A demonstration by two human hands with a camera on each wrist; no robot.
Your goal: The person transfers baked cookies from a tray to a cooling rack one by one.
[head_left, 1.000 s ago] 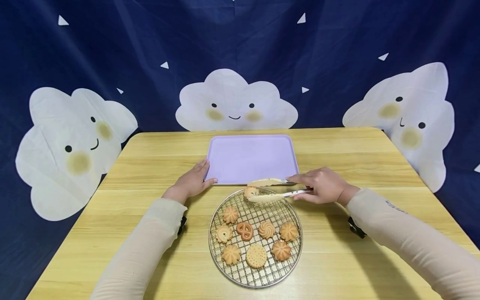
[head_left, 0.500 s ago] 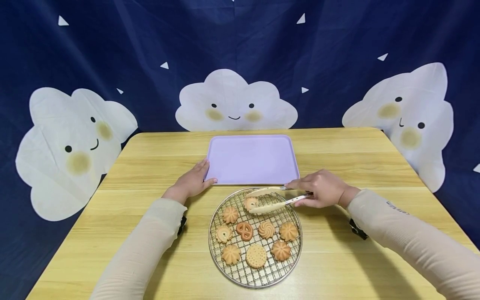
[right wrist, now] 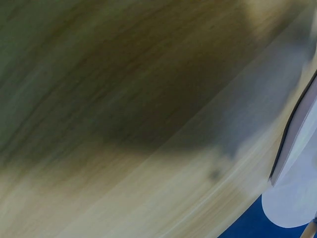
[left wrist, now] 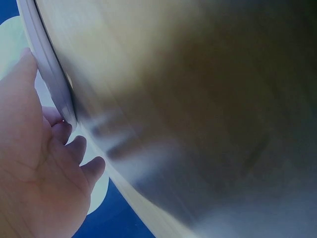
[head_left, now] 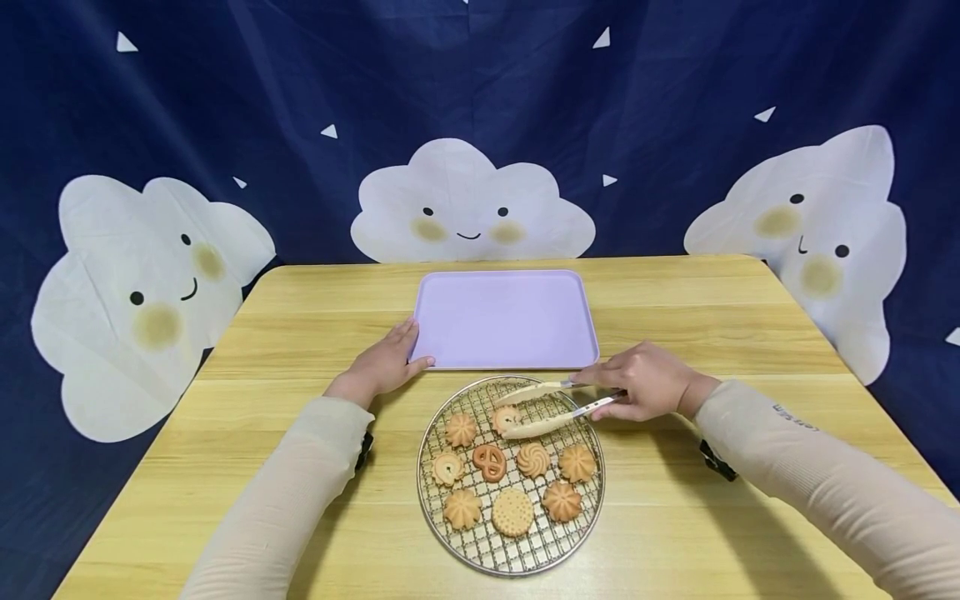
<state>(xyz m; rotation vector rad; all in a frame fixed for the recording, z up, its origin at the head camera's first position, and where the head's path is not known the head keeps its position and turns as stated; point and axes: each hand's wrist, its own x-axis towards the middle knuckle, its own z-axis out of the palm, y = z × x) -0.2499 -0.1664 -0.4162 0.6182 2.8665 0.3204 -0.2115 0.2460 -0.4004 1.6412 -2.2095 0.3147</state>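
Note:
My right hand holds a pair of tongs with cream tips and metal arms. The spread tips reach over the back of a round wire cooling rack, either side of a pale ring-like cookie. My left hand rests at the front left corner of a lilac rectangular tray, thumb on the front rim, fingers along the left side. In the left wrist view the left hand touches the tray's edge. The right wrist view shows no hand, only the tray's edge and the table.
Several cookies lie on the rack, among them a brown pretzel, a swirl cookie and a round dotted biscuit. The wooden table ends at a dark blue curtain with white clouds.
The tongs and the ring-like cookie have moved from the rack's back rim a little toward me, and the tips have spread wider. My left hand and the tray stay put.

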